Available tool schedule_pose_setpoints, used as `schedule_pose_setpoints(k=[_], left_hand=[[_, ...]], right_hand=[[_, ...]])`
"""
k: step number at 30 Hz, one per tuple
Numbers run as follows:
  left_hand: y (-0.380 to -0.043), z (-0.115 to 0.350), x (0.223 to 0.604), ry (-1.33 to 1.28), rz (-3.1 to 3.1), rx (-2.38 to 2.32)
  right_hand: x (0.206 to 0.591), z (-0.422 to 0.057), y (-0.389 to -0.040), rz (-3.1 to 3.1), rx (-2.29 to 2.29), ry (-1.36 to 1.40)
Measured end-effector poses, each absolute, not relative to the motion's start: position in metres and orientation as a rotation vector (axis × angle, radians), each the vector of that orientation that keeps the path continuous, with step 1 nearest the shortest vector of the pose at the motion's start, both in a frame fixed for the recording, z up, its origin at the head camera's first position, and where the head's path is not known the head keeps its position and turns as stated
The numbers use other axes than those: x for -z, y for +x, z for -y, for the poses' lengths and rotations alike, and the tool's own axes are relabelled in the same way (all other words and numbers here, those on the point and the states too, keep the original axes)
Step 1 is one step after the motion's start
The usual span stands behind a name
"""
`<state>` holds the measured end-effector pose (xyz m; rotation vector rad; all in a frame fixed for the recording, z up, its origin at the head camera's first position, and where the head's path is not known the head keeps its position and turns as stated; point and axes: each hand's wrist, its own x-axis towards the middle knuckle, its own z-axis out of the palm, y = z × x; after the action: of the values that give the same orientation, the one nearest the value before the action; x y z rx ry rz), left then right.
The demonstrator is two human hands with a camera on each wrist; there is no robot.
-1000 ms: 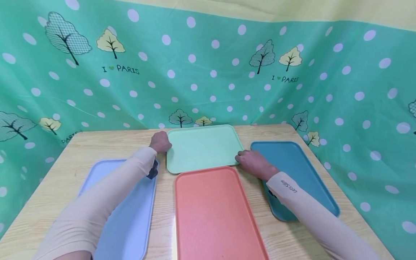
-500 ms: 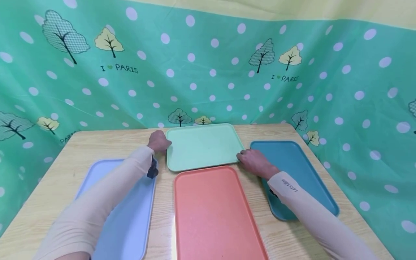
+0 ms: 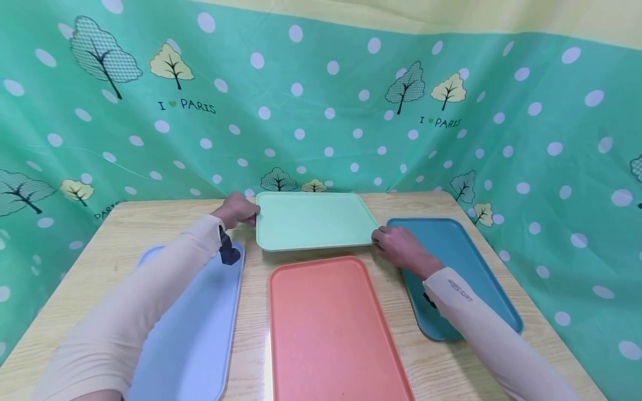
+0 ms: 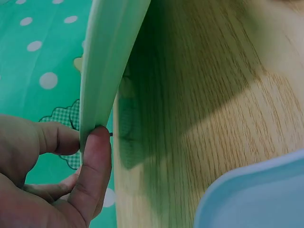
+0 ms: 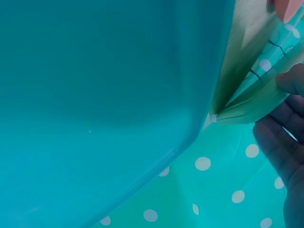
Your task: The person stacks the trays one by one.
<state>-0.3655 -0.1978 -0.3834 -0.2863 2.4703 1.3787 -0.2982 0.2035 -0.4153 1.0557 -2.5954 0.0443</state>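
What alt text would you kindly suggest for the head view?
A person's left hand and right hand hold a pale green tray by opposite ends, its near edge raised off a wooden table. On it lie a blue tray at left, a red tray in the middle and a teal tray at right; a green dotted curtain hangs behind.

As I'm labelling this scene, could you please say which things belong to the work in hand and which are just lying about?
In use:
pale green tray
left hand, gripping one end
right hand, gripping the other

Apparently just lying about:
blue tray
coral tray
teal tray
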Motion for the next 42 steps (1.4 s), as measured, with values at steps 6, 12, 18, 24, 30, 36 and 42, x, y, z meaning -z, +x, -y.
schedule_pose_setpoints(k=[6, 12, 18, 24, 30, 36, 42], left_hand=[[-0.364, 0.204, 0.383, -0.255, -2.4, -1.446], [-0.359, 0.209, 0.381, -0.243, -2.374, -1.403], [-0.352, 0.215, 0.376, -0.195, -2.342, -1.389], [-0.349, 0.219, 0.375, -0.145, -2.336, -1.35], [-0.348, 0.217, 0.379, -0.1, -2.337, -1.282], [-0.348, 0.213, 0.385, -0.031, -2.329, -1.231], [-0.347, 0.211, 0.39, 0.101, -2.31, -1.208]], right_hand=[[0.414, -0.208, -0.293, 2.421, -0.151, 1.119], [0.411, -0.211, -0.282, 2.299, -0.257, 1.152], [0.403, -0.211, -0.265, 2.261, -0.406, 1.177], [0.4, -0.204, -0.238, 2.249, -0.416, 1.242], [0.4, -0.193, -0.208, 2.219, -0.36, 1.301], [0.403, -0.18, -0.176, 2.241, -0.344, 1.281], [0.409, -0.163, -0.149, 2.209, -0.401, 1.27]])
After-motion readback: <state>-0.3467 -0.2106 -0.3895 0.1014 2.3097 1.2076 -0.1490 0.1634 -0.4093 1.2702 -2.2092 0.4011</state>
